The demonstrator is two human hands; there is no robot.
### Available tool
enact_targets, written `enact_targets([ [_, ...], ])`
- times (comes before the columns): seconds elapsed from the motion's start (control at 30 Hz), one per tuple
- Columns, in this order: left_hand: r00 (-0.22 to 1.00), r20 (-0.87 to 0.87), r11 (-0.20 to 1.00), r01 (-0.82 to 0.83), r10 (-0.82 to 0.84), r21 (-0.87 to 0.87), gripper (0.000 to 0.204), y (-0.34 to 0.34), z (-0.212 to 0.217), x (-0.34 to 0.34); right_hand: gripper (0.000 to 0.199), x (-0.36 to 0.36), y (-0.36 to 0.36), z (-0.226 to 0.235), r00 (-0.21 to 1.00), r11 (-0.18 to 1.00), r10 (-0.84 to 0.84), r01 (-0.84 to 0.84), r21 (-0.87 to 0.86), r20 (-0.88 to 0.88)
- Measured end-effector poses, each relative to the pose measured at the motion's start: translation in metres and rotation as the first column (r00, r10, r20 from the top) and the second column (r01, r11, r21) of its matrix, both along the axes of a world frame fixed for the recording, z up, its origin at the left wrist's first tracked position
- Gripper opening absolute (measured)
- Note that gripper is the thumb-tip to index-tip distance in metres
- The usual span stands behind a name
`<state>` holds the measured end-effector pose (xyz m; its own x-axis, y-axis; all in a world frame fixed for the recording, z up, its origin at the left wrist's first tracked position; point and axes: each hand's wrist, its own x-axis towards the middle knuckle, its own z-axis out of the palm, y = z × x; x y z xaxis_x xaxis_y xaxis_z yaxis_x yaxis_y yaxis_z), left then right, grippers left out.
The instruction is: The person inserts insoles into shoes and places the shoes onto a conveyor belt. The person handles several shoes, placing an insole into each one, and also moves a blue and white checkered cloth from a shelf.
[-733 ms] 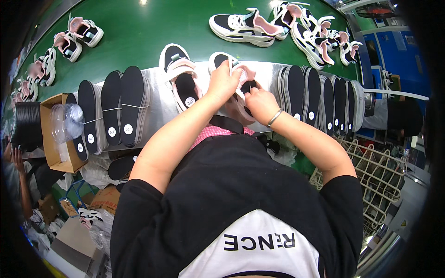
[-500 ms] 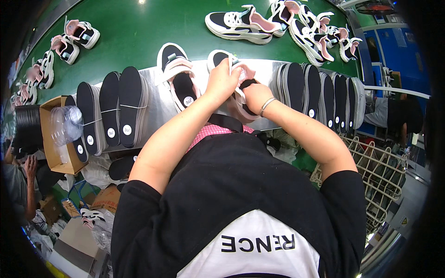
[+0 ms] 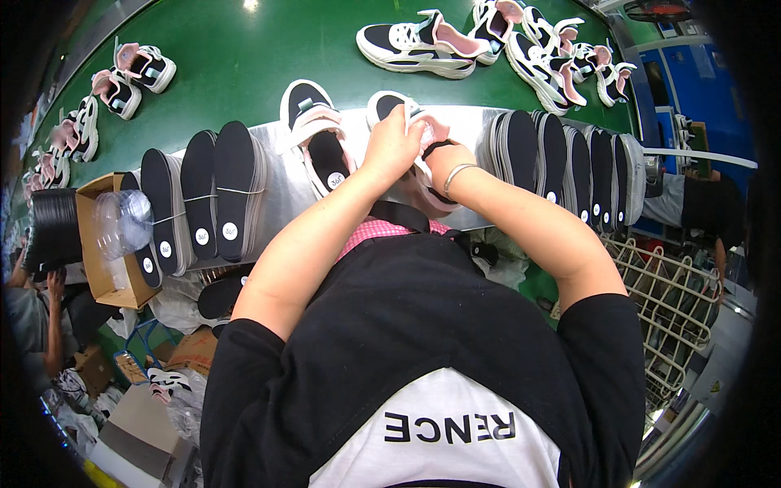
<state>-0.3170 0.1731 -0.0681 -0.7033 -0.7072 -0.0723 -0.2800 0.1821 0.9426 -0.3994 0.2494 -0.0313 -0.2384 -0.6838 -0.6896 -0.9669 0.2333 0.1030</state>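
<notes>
A white, black and pink sneaker [image 3: 423,191] sits in front of me on the metal strip, its toe pointing away. My left hand [image 3: 393,145] is wrapped over its front part near the laces and tongue. Into the sneaker's opening reaches my right hand [image 3: 447,165], a bracelet at its wrist; its fingers are hidden inside the shoe. Just left stands a matching sneaker [image 3: 311,118], toe also away, with a black insole [image 3: 327,159] bearing a round white sticker in it.
Insole stacks stand left [image 3: 198,191] and right [image 3: 514,150] along the metal strip [image 3: 281,203]. Finished-looking sneakers [image 3: 419,49] lie on the green table [image 3: 277,41]. A cardboard box [image 3: 98,281] holds clear plastic at left. A wire rack [image 3: 659,313] is at right.
My right hand has sunk deeper into the sneaker, its fingers and knuckles now less visible. My left hand keeps its grip on the front. The whole view has shifted slightly.
</notes>
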Motion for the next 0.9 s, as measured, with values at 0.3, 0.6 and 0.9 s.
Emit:
enact_targets([
  [0.3,0.999,0.029,0.999,0.015,-0.013,-0.052,0.032,0.001,0.007,0.001,0.026,-0.004,0.016,0.037,0.981,0.990,-0.015,-0.012,0.141,0.194],
  [0.6,1.000,-0.025,0.996,-0.005,0.002,-0.091,0.033,0.001,0.008,-0.002,0.025,-0.009,0.039,0.026,0.974,0.993,0.063,-0.082,0.081,0.220],
  [0.9,0.995,-0.097,0.839,0.033,0.023,0.542,0.044,-0.002,-0.004,-0.005,0.024,-0.018,0.018,0.030,0.997,0.657,0.046,0.017,-0.754,0.063],
])
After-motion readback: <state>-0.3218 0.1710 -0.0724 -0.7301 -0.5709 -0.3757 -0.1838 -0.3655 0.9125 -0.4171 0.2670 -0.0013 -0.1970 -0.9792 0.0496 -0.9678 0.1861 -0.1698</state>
